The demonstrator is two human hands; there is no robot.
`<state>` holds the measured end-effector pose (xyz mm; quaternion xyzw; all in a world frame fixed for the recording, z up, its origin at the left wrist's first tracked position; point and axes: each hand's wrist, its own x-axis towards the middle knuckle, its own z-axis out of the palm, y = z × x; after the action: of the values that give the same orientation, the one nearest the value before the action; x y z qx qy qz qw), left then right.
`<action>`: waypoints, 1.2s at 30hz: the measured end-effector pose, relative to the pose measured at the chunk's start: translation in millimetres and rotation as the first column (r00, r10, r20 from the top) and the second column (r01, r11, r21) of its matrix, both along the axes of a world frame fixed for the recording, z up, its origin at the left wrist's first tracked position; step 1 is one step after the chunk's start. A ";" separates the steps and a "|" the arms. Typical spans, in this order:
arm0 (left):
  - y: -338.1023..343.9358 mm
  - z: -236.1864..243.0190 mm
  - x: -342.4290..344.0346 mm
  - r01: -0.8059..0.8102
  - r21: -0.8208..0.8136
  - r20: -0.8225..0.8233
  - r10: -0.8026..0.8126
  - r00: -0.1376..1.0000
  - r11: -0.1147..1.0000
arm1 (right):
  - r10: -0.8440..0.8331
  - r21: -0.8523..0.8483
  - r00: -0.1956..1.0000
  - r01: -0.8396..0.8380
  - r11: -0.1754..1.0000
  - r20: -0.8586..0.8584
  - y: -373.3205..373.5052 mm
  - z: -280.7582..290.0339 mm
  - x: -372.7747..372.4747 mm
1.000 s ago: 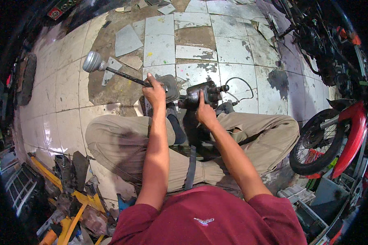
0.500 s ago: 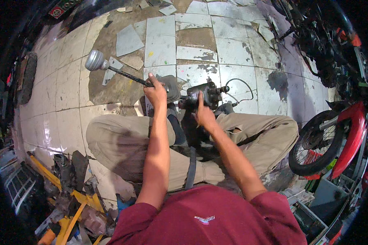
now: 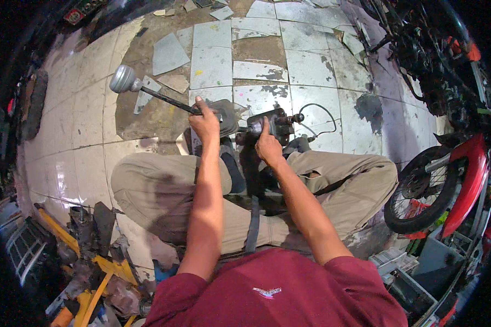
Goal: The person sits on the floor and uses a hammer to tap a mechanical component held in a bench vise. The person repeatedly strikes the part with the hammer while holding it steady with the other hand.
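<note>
In my left hand [image 3: 205, 121] is the dark shaft of a hammer-like tool [image 3: 169, 100], with my fingers wrapped round it and the thumb along it. Its rounded silver head [image 3: 124, 79] points up to the left, above the floor. Beyond that hand is a flat dark squarish piece [image 3: 226, 111], partly hidden. My right hand [image 3: 269, 147] is at a dark metal mechanical part [image 3: 278, 124], its index finger stretched over the top and the other fingers curled at its near side. A knob [image 3: 298, 117] sticks out on the part's right.
A thin black cable [image 3: 333, 117] loops over the tiles beside the part. Broken tile pieces [image 3: 171, 53] lie farther off. At right are a motorcycle wheel [image 3: 420, 191] and red fender [image 3: 469, 180]. Yellow metal parts [image 3: 114, 270] pile up at lower left; grey bins [image 3: 414, 289] are at lower right.
The right index finger has come down a little closer along the metal part. Both hands and the tool have shifted slightly left in the picture; the left grip is the same.
</note>
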<state>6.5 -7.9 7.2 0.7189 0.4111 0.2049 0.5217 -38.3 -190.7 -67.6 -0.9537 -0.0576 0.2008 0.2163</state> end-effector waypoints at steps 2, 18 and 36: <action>0.1 1.0 -3.9 0.011 0.025 0.021 -0.011 1.000 1.000 | 0.028 -0.077 0.999 -0.031 0.997 -0.045 2.1 3.3 -2.5; -15.5 -2.7 -1.1 0.028 -0.101 0.173 -0.011 0.985 0.994 | -0.061 0.059 0.997 0.063 0.996 -0.036 7.8 6.6 -4.9; -11.8 -8.2 -8.3 0.032 -0.061 0.174 -0.021 0.984 0.998 | -0.191 0.131 0.976 0.204 0.970 -0.109 18.2 18.0 -12.2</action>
<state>-1.8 -19.6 -1.0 0.6869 0.3607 0.2468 0.5806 -50.5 -172.5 -49.6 -0.9263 0.0341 0.2191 0.3046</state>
